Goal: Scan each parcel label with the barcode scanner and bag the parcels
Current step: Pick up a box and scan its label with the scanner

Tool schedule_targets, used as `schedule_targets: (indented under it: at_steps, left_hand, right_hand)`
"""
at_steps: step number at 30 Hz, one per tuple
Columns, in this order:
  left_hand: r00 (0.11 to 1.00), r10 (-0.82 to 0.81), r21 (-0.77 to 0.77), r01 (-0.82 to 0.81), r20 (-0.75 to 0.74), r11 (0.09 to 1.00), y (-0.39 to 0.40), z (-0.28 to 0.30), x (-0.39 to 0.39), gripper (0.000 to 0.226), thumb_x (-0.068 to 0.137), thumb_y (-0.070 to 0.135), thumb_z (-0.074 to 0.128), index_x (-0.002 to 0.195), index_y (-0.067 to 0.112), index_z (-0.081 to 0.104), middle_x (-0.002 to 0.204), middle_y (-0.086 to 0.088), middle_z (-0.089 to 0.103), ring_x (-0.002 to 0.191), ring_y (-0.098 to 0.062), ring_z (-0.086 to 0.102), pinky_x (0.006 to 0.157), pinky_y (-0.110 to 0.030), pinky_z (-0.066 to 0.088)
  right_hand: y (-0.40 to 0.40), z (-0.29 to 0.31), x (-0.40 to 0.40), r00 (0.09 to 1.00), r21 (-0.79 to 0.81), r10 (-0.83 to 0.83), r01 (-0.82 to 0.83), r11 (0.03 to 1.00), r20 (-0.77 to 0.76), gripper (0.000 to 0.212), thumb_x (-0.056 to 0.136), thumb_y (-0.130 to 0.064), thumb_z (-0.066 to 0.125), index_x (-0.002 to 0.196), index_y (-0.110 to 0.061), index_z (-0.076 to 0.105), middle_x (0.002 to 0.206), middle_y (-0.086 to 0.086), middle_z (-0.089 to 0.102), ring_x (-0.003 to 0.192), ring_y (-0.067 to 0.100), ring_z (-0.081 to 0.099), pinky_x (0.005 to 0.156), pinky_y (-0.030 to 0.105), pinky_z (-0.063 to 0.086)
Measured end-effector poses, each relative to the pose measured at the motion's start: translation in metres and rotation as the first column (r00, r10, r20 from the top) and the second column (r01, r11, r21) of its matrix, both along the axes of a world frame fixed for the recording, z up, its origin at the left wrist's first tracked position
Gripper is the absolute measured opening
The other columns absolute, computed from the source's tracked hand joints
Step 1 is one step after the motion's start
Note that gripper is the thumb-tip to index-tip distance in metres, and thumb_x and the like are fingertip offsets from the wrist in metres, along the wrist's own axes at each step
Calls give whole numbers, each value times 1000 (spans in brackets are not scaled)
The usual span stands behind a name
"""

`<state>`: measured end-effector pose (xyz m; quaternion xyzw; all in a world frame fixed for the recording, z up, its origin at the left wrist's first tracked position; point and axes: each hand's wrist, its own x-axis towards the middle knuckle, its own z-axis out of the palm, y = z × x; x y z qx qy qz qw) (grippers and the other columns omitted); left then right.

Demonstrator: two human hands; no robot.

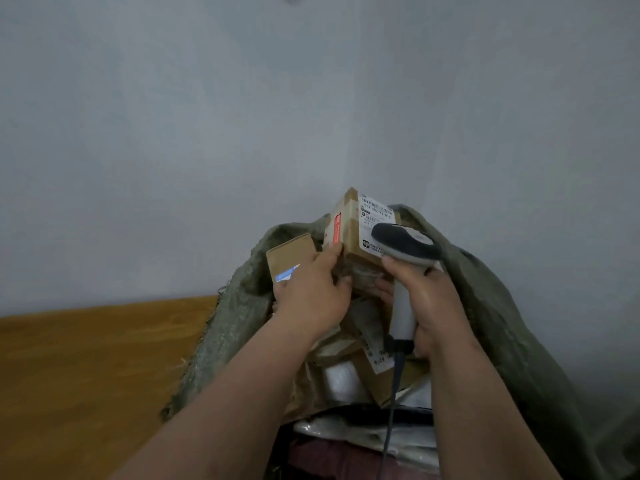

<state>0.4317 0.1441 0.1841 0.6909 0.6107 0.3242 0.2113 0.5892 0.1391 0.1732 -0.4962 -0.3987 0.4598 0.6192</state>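
Note:
A brown cardboard parcel with a white label and a red strip is held up over the mouth of a grey-green woven sack. My left hand grips its lower left side, thumb on the red strip. My right hand holds the grey barcode scanner by its handle. The scanner's dark head lies just in front of the parcel's label and covers part of it. Its cable hangs down between my arms.
Several more parcels fill the sack: a brown box with a blue sticker behind my left hand, cardboard boxes and white packets below. A wooden surface lies to the left. A pale wall stands behind.

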Motion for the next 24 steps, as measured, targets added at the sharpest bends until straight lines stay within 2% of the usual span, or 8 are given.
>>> schedule_targets:
  at_steps: [4, 6, 8, 11, 14, 17, 20, 24]
  left_hand:
    - [997, -36, -51, 32, -74, 998, 0, 4, -3, 64, 99, 38, 48, 153, 47, 16, 145, 7, 50, 136, -23, 40, 113, -55, 21]
    - [998, -59, -51, 58, -23, 997, -2, 3, -9, 59, 100, 39, 49, 152, 47, 22, 149, 6, 45, 137, -24, 39, 114, -50, 22]
    - [994, -59, -35, 62, 90, 997, -3, 0, -20, 54, 100, 38, 51, 149, 47, 31, 151, 6, 44, 138, -24, 40, 115, -50, 27]
    - [976, -19, 9, 18, 216, 1000, -5, -9, -42, 47, 99, 35, 54, 144, 45, 44, 147, 8, 50, 135, -20, 45, 113, -53, 33]
    - [945, 19, 31, -31, 327, 999, -13, -17, -73, 43, 98, 32, 58, 141, 36, 51, 134, 14, 57, 124, -12, 54, 109, -47, 41]
    - [876, 84, 19, -106, 475, 994, -22, -25, -117, 34, 96, 31, 61, 129, 39, 59, 122, 15, 62, 110, -4, 59, 93, -35, 51]
    - [809, 152, -26, -167, 567, 986, -29, -40, -174, 34, 98, 27, 59, 132, 35, 58, 122, 14, 61, 98, 10, 53, 75, -17, 43]
    - [786, 233, -114, -205, 573, 972, -42, -64, -259, 35, 100, 27, 57, 135, 30, 55, 119, 11, 59, 94, 7, 51, 70, -18, 40]
  right_hand:
    - [9, 6, -11, 991, -19, -68, 71, 997, 116, 53, 69, -39, 81, 117, -21, 67, 111, 4, 73, 104, 27, 69, 97, 51, 54]
    - [6, 4, -11, 981, -15, -127, 131, 991, 144, 34, 70, -40, 81, 99, -27, 70, 100, -1, 75, 99, 23, 70, 92, 50, 56]
    - [-3, 2, -12, 974, -13, -181, 184, 983, 137, 18, 77, -36, 82, 86, -29, 68, 83, -5, 76, 90, 20, 72, 77, 43, 60]
    - [-23, 7, -22, 974, -23, -190, 194, 981, 126, 23, 77, -36, 83, 93, -26, 69, 78, -6, 76, 80, 14, 74, 70, 32, 58]
    - [-50, 25, -49, 997, -31, -38, 40, 999, 74, 33, 75, -33, 83, 98, -14, 70, 72, 1, 75, 69, 14, 72, 69, 36, 58]
    - [-75, 39, -95, 979, 35, 195, -193, 981, -51, 44, 66, -33, 82, 101, -9, 70, 73, 4, 73, 65, 15, 70, 58, 28, 56]
    - [-89, 36, -159, 911, 49, 383, -380, 924, -153, 42, 69, -28, 86, 100, -5, 70, 78, 7, 71, 67, 19, 70, 59, 29, 57]
    - [-87, 5, -259, 937, -79, 346, -342, 936, 43, 25, 79, -30, 82, 98, -17, 72, 76, 2, 76, 74, 20, 74, 67, 30, 58]
